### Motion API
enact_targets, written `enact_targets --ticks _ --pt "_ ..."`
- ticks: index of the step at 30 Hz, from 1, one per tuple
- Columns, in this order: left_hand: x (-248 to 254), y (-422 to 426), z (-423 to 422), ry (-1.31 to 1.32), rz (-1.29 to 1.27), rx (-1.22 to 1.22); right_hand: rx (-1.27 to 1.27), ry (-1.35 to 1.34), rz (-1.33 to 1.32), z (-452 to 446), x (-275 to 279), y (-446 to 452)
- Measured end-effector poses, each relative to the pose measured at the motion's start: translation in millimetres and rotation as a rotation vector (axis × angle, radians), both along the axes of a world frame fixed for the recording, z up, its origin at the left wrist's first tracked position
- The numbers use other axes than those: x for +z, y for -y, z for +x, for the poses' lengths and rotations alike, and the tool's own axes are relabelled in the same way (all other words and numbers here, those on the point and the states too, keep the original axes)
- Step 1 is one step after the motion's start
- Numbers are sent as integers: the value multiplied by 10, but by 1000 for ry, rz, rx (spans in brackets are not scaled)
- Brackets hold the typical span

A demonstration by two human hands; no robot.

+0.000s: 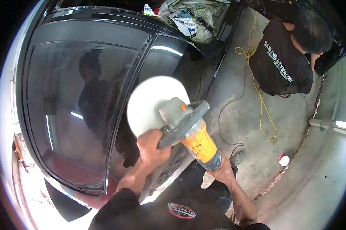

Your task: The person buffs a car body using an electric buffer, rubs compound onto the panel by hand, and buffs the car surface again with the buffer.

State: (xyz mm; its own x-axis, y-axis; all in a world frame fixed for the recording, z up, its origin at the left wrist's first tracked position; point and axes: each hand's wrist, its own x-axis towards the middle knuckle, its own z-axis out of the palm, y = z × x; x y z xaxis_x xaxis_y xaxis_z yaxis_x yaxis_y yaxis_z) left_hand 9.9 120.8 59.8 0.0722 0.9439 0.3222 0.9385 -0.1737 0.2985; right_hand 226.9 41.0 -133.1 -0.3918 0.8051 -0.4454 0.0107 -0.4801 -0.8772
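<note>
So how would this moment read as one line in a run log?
left hand: gripping polisher loop handle | right hand: gripping rear end | white pad: by car, contact unclear | co-worker: upper right

Glossy dark car panel (165, 57), matt white pad (151, 101), rough concrete floor (253, 168)

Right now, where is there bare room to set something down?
The concrete floor looks bare between the dark cord and the yellow cord, and again between that cord's loop and the white tub. It is crowded where the yellow cord tangles beside the crouching person, and by the car, where left hand and right hand hold the power tool.
</note>
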Motion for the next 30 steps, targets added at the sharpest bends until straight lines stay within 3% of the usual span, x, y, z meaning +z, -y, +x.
enact_targets --ticks 3,6,10,13,18,22,23,24,27,30 --pt "-9 -146 -20 17 36 -54 -26 35 39 22 50 -80" --pt "-101 -712 -11 65 178 -141 -70 91 108 37 104 -445" --pt "-117 -1376 95 218 180 -122 -147 154 104 53 341 -1079" --pt "-112 -1412 20 261 209 -127 -144 176 116 29 433 -1107" --pt "-25 -202 -309 67 212 -86 10 183 133 -71 326 -411" --pt "-49 854 -530 14 112 -142 119 17 211 -180 187 315" --pt "-110 1080 -591 48 112 -138 239 247 160 -122 220 414" --pt "-160 1216 -628 81 113 -135 261 245 164 -107 188 511" --pt "-83 1248 -559 106 20 -103 278 232 166 -140 124 659" --pt "-94 885 -506 95 102 -149 140 181 160 -143 169 508"
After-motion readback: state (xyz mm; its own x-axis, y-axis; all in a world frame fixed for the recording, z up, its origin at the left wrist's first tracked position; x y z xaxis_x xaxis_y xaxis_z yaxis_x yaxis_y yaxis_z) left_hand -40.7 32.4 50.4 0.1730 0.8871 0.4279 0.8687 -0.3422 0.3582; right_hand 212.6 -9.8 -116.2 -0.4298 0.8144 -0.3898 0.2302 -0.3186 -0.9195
